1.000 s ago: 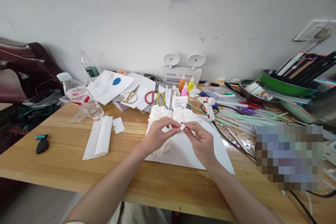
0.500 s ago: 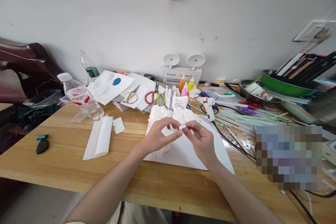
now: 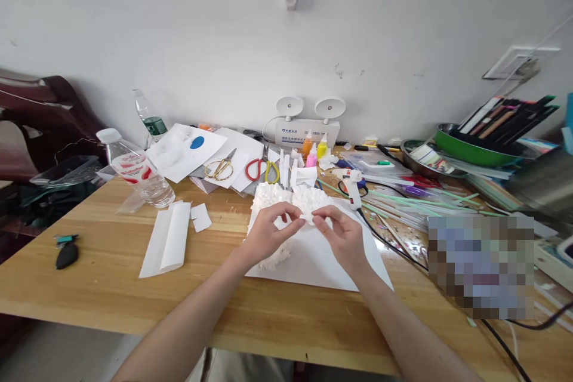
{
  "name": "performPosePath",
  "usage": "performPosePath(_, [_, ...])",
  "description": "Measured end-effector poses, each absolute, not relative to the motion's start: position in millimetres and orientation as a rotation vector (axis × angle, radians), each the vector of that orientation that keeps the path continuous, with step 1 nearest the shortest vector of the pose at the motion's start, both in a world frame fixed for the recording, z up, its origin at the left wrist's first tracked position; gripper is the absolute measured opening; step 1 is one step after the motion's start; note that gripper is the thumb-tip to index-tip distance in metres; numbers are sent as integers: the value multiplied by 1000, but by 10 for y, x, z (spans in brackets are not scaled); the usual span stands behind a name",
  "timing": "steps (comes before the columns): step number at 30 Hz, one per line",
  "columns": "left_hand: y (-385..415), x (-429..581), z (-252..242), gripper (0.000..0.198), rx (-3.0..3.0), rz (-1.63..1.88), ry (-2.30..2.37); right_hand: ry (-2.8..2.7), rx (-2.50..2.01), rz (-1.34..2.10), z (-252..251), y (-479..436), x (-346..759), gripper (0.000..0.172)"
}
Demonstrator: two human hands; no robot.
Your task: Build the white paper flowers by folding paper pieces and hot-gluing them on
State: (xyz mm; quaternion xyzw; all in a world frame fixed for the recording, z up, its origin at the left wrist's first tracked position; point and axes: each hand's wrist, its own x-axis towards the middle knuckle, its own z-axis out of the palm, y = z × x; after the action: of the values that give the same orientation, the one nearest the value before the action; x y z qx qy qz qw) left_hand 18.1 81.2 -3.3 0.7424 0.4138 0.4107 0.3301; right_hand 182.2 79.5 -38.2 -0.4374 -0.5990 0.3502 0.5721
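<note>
My left hand and my right hand meet over the middle of the table, fingertips pinched on a small white piece of paper between them. Just behind and below lie fluffy clumps of torn white paper, set on a large white sheet. My left hand hides part of the clumps. A white hot glue gun stands behind my right hand, its black cable trailing to the right.
Gold scissors, red-handled scissors and yellow-handled pliers lie at the back. A water bottle and folded paper are on the left. Plastic sticks, a green pan with markers and a blurred-out object crowd the right.
The view has shifted slightly. My fingertips have moved a little apart, and the small white paper now stretches between both hands.
</note>
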Motion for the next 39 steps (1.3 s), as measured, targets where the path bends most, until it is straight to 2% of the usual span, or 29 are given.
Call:
performPosePath(4, [831, 154, -36, 16, 1887, 1115, 1098, -1141, -1411, 497, -483, 1087, 2156, 25])
performPosePath(9, [858, 120, -51, 17, 1823, 1160, 1079, -1194, -1911, 100, -600, 1469, 2558, 40])
performPosePath(14, [868, 104, -71, 17, 1726, 1206, 1019, -1355, -1990, 164, -611, 1685, 2617, 24])
performPosePath(18, [883, 108, -99, 15, 1605, 1257, 976, -1369, -1851, 182, -505, 1670, 2612, 27])
performPosePath(22, [898, 118, -122, 15, 1444, 1275, 938, -1398, -1661, 342, -365, 1474, 2590, 29])
performPosePath(26, [904, 124, -112, 15, 1258, 1283, 895, -1213, -1250, 926, -315, 1237, 2486, 24])
performPosePath(30, [908, 137, -93, 13, 1117, 1327, 846, -1072, -1034, 1239, -335, 1071, 2354, 19])
performPosePath(33, [910, 156, -88, 11, 1002, 1336, 818, -1055, -985, 1354, -374, 989, 2276, 14])
performPosePath(39, [894, 190, -74, 10, 807, 1303, 751, -1111, -1067, 1363, -479, 858, 2185, 21])
